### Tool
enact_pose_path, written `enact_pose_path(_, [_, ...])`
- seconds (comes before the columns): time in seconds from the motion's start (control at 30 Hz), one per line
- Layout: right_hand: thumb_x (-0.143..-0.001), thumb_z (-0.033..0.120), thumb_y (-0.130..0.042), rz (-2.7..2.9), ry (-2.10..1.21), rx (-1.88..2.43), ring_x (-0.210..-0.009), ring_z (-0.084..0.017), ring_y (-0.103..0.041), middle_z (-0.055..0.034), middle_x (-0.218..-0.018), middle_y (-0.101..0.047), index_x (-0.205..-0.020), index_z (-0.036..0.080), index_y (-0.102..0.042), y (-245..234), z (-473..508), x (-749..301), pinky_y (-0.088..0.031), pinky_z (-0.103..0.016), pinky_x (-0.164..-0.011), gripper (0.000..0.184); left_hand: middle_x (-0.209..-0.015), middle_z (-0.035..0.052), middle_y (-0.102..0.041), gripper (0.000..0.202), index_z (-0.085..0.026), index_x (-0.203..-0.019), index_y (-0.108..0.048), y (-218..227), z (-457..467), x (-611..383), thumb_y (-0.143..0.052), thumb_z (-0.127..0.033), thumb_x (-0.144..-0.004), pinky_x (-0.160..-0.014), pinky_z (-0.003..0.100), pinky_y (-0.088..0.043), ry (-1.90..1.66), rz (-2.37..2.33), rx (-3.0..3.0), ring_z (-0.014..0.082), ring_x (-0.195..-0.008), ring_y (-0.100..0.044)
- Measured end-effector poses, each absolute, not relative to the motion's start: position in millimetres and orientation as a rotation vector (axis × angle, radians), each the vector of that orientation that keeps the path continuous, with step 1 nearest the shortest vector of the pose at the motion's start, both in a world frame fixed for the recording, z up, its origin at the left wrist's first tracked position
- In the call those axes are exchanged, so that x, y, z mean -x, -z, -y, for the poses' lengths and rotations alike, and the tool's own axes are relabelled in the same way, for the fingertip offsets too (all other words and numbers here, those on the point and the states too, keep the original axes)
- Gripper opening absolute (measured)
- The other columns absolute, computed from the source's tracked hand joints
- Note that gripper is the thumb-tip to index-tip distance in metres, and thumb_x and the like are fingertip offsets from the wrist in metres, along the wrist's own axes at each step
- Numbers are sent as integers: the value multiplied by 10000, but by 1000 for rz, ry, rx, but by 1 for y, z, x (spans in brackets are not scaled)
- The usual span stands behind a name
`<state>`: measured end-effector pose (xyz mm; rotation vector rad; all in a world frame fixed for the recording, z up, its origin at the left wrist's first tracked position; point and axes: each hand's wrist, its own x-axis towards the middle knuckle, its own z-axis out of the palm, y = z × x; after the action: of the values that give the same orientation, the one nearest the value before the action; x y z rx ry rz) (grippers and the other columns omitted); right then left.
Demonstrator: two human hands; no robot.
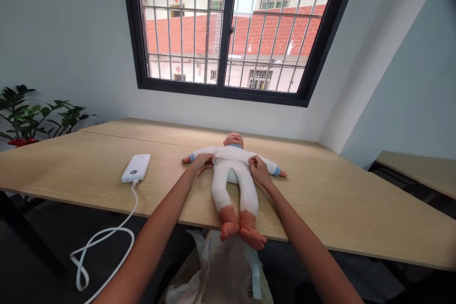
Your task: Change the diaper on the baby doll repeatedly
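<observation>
A baby doll [233,138] lies face up on the table, head toward the window and feet over the front edge. It wears a white shirt [231,153] with blue collar and cuffs, and white trousers [221,185]. At one side of its waist, my left hand [204,161] is closed on the shirt's lower edge. My right hand [259,170] pinches the same edge at the other side; its fingertips partly hide the cloth. Across my lap lies a thin whitish sheet [228,266] with frilled sides and a pale blue strip, resembling an opened diaper.
A white power bank [136,168] sits left on the wooden table [320,190], its white cable [131,209] hanging off the front edge. A leafy plant [39,114] stands at far left. Behind the table is a barred window [224,89]; another table [420,171] is at right.
</observation>
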<state>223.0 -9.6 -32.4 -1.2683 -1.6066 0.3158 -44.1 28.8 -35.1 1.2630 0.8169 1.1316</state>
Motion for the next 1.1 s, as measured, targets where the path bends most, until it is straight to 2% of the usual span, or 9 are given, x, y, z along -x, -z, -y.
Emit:
enact_pose_path(0.23, [-836, 368, -462, 1626, -271, 1335, -780, -206, -576, -69, -851, -655, -795, 212, -515, 30, 6, -228, -442, -333, -760, 170, -860, 104, -696, 112, -178, -751, -601, 28, -24, 46, -590, -288, -733, -784, 330, -530, -1108, -914, -1273, 231, -901, -640])
enact_pose_path(0.37, [-837, 350, -465, 1676, -221, 1307, -802, -210, -575, -75, -859, -656, -797, 208, -527, 28, 8, -229, -443, -343, -780, 161, -854, 76, -672, 140, -200, -701, -586, 25, -19, 48, -635, -332, -706, -790, 336, -506, -1127, -905, -1323, 224, -894, -636])
enact_pose_path(0.57, [-811, 367, -487, 1734, -213, 1205, -861, -216, -562, -78, -882, -641, -798, 199, -564, 27, 14, -226, -440, -353, -823, 185, -784, 24, -602, 188, -194, -649, -557, 22, -16, 49, -686, -331, -658, -676, 260, -465, -1178, -857, -1337, 154, -779, -575])
enact_pose_path(0.77, [-728, 254, -518, 1790, -240, 1157, -940, -209, -567, -62, -955, -666, -868, 194, -629, 27, 20, -220, -422, -346, -889, 188, -867, 43, -663, 307, -161, -803, -682, 21, -11, 44, -777, -356, -586, -730, 283, -460, -1151, -861, -1517, 175, -824, -580])
enact_pose_path(0.93, [-800, 362, -563, 1777, -249, 1167, -900, -212, -587, -78, -935, -682, -856, 186, -653, 27, 22, -217, -429, -346, -852, 205, -911, 81, -702, 294, -166, -784, -722, 26, -16, 42, -786, -398, -616, -762, 316, -460, -1206, -957, -1728, 220, -875, -599])
enact_pose_path(1.1, [-824, 425, -517, 1721, -286, 1199, -843, -207, -581, -74, -891, -666, -818, 184, -613, 30, 16, -219, -433, -340, -802, 260, -830, 48, -669, 330, -160, -763, -670, 31, -23, 43, -762, -454, -643, -756, 302, -465, -1219, -910, -1629, 197, -846, -597])
